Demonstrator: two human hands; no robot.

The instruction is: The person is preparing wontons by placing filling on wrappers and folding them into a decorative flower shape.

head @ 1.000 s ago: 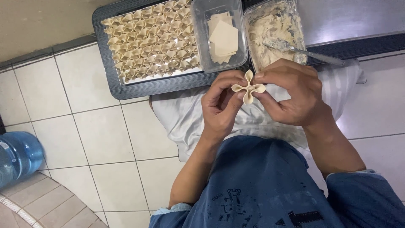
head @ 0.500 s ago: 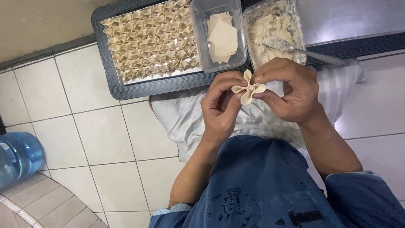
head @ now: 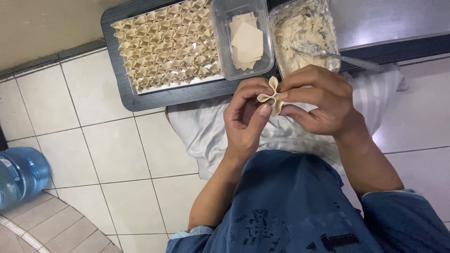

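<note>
Pinched between both hands: a small dumpling [head: 272, 95] of pale, matte dough, its thin edges gathered into soft petal-like folds. Left hand [head: 247, 119] curled shut on it, thumb pressed flat against the front. Right hand [head: 323, 104] closed on its other side, fingertips squeezing the pleats. Just beyond the dumpling, a dark rectangular tray [head: 140, 96] packed with rows of folded pieces. Right of the tray, a clear plastic tub [head: 218, 47] holding smooth square wrappers, then a second tub [head: 330, 28] of lumpy, creamy filling with a metal spoon [head: 347, 58] resting in it.
</note>
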